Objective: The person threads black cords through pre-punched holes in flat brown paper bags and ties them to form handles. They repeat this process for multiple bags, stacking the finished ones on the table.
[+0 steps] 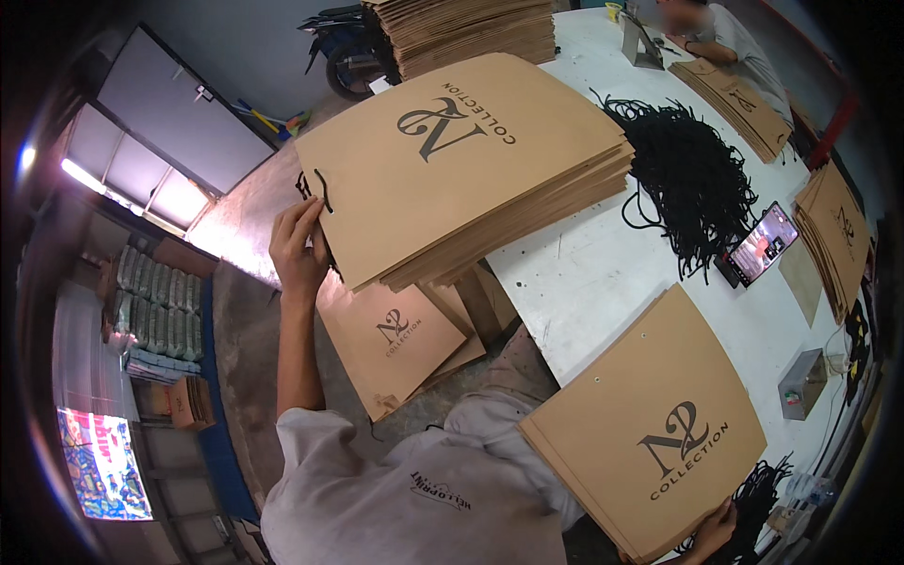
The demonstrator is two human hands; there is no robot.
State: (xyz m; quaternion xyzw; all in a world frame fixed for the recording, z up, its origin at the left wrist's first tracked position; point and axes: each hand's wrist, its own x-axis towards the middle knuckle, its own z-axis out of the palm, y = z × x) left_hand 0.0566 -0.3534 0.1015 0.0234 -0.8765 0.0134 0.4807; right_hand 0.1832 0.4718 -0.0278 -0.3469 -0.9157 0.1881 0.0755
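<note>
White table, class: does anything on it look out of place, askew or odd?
A loose heap of thin black cords sprawls untidily across the white tabletop, strands straying outward. Beside it, the large stack of brown paper bags looks askew: its edges are uneven.

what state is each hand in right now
Left hand: closed on the corded edge of the large bag stack.
Right hand: at the lower edge of the nearer bags; grip unclear.
</note>
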